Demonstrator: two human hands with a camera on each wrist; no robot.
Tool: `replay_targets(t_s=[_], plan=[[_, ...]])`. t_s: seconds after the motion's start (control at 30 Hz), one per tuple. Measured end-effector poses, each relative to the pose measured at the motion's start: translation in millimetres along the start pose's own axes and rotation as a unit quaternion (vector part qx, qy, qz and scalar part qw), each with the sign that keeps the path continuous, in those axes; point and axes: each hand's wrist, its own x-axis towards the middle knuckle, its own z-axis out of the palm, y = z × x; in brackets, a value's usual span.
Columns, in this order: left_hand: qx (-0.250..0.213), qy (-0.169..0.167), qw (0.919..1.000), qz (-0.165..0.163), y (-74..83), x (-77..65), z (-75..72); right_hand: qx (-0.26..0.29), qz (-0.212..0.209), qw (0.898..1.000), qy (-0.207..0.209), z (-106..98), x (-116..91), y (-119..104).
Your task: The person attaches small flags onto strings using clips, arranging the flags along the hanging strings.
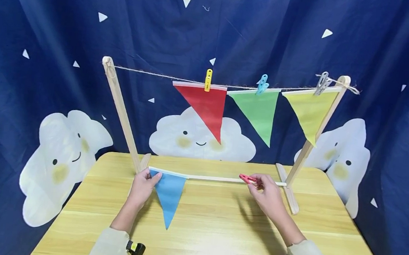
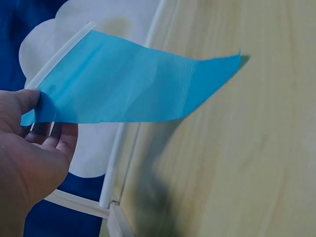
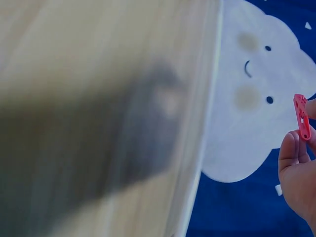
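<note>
My left hand [image 1: 142, 187] pinches a blue triangular flag [image 1: 169, 196] by its top left corner, thumb in front, and the flag's point hangs down over the table. In the left wrist view the white top edge of the flag [image 2: 128, 81] shows beside the thumb. My right hand [image 1: 266, 193] holds a red clothespin [image 1: 248, 179] between thumb and fingers. The right wrist view shows the red clothespin [image 3: 302, 117] at the right edge, with part of the hand cut off. Above both hands, a string [image 1: 150, 73] spans a wooden frame [image 1: 122, 113].
On the string hang a red flag [image 1: 210, 109] under a yellow clothespin [image 1: 208, 80], a green flag [image 1: 259, 112] under a blue clothespin [image 1: 263, 84], and a yellow flag [image 1: 311, 111] under a grey clothespin [image 1: 322, 83]. A low crossbar [image 1: 214, 179] joins the frame's feet on the wooden table [image 1: 218, 219].
</note>
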Motion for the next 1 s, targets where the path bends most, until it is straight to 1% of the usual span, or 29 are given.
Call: replay_targets(t_s=[0.1,0.2,0.33,0.47,0.57,0.77,1.0], plan=[[-0.011,0.002,0.9999,0.007,5.6,-0.4,1.5,0.005,-0.017,1.0,0.008,-0.2,4.7,-10.2],[-0.014,0.004,0.9998,0.01,12.9,-1.9,3.1,0.011,-0.021,1.0,0.011,-1.0,9.8,-21.6],[-0.026,0.004,0.9996,0.008,25.4,-4.8,4.2,0.032,-0.021,0.999,0.013,-1.7,18.2,-36.8],[-0.039,0.004,0.9991,0.016,38.3,-6.4,5.7,0.057,-0.036,0.998,0.018,-2.2,27.4,-49.6],[-0.044,0.008,0.9987,0.024,47.2,-7.5,7.0,0.059,-0.049,0.997,0.02,-3.4,34.9,-59.2],[-0.039,0.011,0.9983,0.042,63.1,-11.3,8.0,0.063,-0.089,0.993,0.032,-6.6,49.4,-76.7],[-0.056,0.027,0.9946,0.083,77.6,-12.3,6.1,0.06,-0.144,0.986,0.051,-10.4,62.9,-91.7]])
